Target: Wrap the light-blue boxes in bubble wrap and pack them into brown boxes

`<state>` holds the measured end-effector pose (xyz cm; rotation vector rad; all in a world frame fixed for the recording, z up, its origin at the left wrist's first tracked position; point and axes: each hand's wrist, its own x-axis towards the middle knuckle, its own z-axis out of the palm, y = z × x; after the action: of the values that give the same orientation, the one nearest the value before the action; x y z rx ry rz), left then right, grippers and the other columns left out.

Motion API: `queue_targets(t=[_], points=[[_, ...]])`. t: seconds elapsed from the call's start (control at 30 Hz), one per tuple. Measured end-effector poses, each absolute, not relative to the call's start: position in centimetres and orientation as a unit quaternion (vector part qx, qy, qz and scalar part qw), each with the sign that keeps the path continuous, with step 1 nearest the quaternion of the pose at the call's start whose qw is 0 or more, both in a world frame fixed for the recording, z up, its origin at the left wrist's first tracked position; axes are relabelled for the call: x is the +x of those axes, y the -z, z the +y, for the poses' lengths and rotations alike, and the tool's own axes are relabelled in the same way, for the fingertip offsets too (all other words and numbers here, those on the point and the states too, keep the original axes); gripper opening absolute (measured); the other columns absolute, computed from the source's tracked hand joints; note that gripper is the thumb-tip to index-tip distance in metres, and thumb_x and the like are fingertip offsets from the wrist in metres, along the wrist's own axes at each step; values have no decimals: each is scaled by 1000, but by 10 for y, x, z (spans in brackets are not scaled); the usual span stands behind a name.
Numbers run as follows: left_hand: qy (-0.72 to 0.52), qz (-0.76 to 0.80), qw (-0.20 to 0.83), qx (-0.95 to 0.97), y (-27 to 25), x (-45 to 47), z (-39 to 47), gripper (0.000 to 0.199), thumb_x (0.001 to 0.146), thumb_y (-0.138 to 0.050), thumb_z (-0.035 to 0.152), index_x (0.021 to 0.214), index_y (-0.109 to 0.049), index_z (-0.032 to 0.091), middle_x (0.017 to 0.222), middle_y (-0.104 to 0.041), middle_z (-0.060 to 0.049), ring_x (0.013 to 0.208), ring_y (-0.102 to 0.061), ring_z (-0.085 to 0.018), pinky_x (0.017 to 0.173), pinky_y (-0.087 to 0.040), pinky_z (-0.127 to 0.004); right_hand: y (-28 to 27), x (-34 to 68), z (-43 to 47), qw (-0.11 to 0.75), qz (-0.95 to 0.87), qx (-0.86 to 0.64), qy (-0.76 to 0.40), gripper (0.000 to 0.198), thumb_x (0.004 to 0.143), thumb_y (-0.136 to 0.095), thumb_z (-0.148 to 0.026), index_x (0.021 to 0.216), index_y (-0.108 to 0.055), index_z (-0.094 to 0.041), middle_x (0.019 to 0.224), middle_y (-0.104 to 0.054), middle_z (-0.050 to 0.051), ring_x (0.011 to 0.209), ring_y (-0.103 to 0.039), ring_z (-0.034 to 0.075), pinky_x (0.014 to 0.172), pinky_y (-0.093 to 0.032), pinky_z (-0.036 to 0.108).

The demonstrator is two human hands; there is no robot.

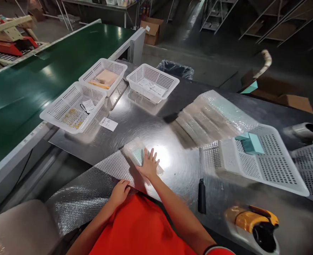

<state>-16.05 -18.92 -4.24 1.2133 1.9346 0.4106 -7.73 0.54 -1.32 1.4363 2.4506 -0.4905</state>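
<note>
A shiny metal table (151, 124) stands beside a long green belt (26, 81) in a big dim room. A sheet of bubble wrap (92, 187) lies along the near edge. The right hand (149, 164) lies flat with fingers spread, pressing on a small blue-green pack (138, 154) (partly rolled in the wrap's far end). The left hand (119, 193) rests on the wrap, fingers curled loosely, holding nothing. A black marker (201, 196) and a yellow tape gun (254, 223) lie to the right. White baskets (74, 106) sit farther back.
</note>
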Motion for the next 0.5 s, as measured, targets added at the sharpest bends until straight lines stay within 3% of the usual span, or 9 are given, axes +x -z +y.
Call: queue_targets(t=[0.13,0.3,0.5], points=[[-137,778,385,477,40,-157,-200,40,91,-40,20,125,-61,18,134,-59,-11,124,-54,-21,108,-42,-35,20,-88,-12,145,829,518,156,111,69,-71,-55,158,-12,-27,163,-11,24,143,-22,48,106,-23,63],[-23,773,303,557,41,-143,-195,56,86,-50,18,141,-50,27,163,-27,-8,149,-22,-36,116,-24,-65,22,-78,-3,103,843,515,114,102,73,-67,-55,157,-16,-27,158,-25,22,136,-33,43,104,-25,56],[1,715,352,604,43,-116,-170,61,89,-52,34,148,-42,28,164,-22,-6,151,-13,-37,118,-13,-69,19,-35,103,97,828,550,47,97,75,-68,-53,156,-22,-26,156,-28,23,130,-38,43,101,-27,57]])
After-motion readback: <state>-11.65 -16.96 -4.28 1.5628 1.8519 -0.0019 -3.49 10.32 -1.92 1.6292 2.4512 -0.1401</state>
